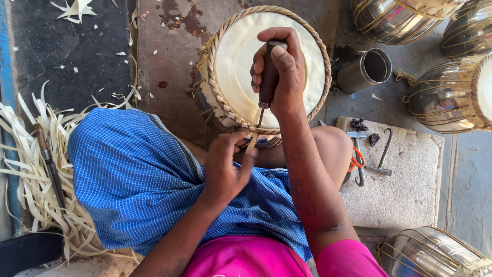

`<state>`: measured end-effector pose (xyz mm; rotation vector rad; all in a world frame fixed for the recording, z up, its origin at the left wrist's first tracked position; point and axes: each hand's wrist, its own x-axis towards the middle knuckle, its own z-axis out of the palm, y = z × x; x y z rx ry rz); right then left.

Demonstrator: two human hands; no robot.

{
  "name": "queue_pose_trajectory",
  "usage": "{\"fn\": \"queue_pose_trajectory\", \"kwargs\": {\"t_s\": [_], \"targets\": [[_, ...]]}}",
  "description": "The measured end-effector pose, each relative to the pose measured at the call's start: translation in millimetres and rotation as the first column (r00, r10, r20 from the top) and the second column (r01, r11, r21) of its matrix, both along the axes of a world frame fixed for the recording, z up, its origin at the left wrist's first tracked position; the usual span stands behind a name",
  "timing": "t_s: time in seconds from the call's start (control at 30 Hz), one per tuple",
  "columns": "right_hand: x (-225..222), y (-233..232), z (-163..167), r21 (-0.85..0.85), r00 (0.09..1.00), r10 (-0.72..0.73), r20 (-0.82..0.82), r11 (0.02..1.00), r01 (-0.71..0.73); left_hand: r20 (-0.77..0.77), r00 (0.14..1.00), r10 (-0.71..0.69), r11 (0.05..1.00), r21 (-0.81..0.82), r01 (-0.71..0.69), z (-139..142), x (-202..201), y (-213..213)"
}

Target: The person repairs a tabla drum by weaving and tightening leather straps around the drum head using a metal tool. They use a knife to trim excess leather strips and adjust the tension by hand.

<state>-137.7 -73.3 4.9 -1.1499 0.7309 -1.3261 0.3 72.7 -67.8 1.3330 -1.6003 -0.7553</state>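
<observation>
So the right hand (pixel 279 72) is gripping a dark wooden-handled awl (pixel 268 77), fist wrapped tight around the handle, and it's poking the metal tip down into the braided rim of the drum (pixel 241 56) wedged between the person's knees. The left hand (pixel 225 164) is pinching narrow on a thin strip (pixel 252 143) right at the drum's near edge. The pale drumhead is already stretched on and the braid is looking complete all around, so I'd guess this is late-stage lacing. Finished metal-bodied drums (pixel 446 95) are sitting nearby, and a hammer (pixel 359 154) is lying on the stone slab (pixel 405 190).
</observation>
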Motion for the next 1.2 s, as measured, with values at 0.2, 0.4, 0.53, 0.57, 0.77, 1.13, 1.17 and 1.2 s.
{"fn": "queue_pose_trajectory", "kwargs": {"t_s": [0.2,0.4,0.53,0.57,0.77,1.13,1.17,1.2], "targets": [[-0.8,-0.4,0.3,-0.013,1.000,0.012,0.012,1.000,-0.012,0.439,0.898,0.011,0.923,-0.350,0.159,4.6,26.2,-30.1],[-1.1,0.9,0.0,-0.015,1.000,0.009,0.020,1.000,-0.009,0.449,0.886,-0.115,0.913,-0.303,0.272,9.8,22.1,-49.1],[-5.1,-2.2,-5.6,-0.025,1.000,-0.009,0.018,1.000,0.009,0.422,0.890,-0.172,0.883,-0.335,0.329,7.9,24.3,-56.1],[-4.6,-0.7,-8.7,-0.046,0.998,-0.067,-0.002,0.997,0.067,0.424,0.892,-0.160,0.867,-0.372,0.332,6.8,25.1,-58.2],[22.3,27.9,-22.1,-0.309,0.840,-0.451,-0.303,0.880,0.361,0.431,0.897,-0.099,0.845,-0.440,0.304,0.0,22.4,-62.2],[-85.7,38.8,67.2,-0.198,0.725,-0.635,-0.265,0.772,0.604,0.297,0.948,-0.114,0.840,-0.481,0.251,-3.8,14.5,-63.7],[-88.4,53.9,58.0,-0.308,0.826,-0.332,-0.455,0.929,0.204,0.284,0.951,-0.120,0.847,-0.470,0.247,-3.9,16.1,-65.3],[-87.8,70.7,46.9,-0.304,0.753,-0.019,-0.658,0.921,-0.242,0.268,0.955,-0.124,0.856,-0.459,0.239,-4.1,17.0,-66.2]]}}
